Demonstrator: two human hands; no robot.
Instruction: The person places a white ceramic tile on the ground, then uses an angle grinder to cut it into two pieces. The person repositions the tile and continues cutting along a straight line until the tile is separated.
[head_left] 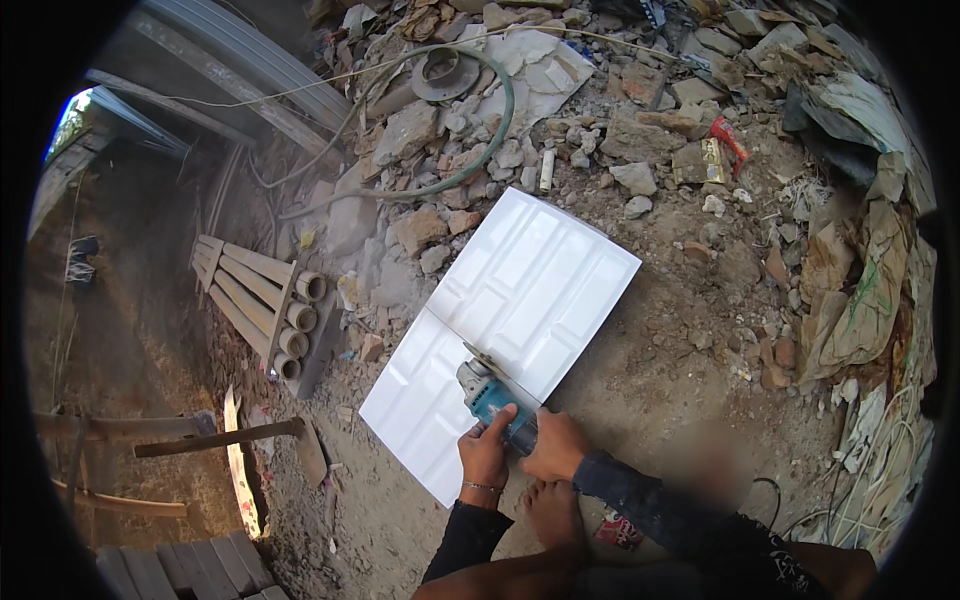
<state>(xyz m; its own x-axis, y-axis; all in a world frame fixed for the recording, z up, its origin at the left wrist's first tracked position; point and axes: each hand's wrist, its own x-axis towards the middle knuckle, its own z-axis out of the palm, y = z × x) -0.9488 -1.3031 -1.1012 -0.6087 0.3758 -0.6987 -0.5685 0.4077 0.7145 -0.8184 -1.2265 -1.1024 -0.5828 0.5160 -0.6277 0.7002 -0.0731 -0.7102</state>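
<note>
A white tile with a raised brick pattern (545, 275) lies aslant on the dirt. A thin dark cut line runs across it from its left edge to its right edge, and the disc (478, 352) of a teal angle grinder (489, 397) stands at this line. My left hand (484, 462) is closed around the grinder's body, thumb on top. Behind it, my right hand (558, 446) grips the rear end. The disc's lower edge is hidden, so I cannot tell how deep it sits. My bare foot (553, 515) is close to the tile's near edge.
Rubble with a green hose (507, 105) lies beyond the tile. At left are tan pipes (255, 300) and a hoe (290, 432). Crumpled sacks (865, 260) and pale cables (885, 475) line the right side. A red packet (619, 531) lies near my foot.
</note>
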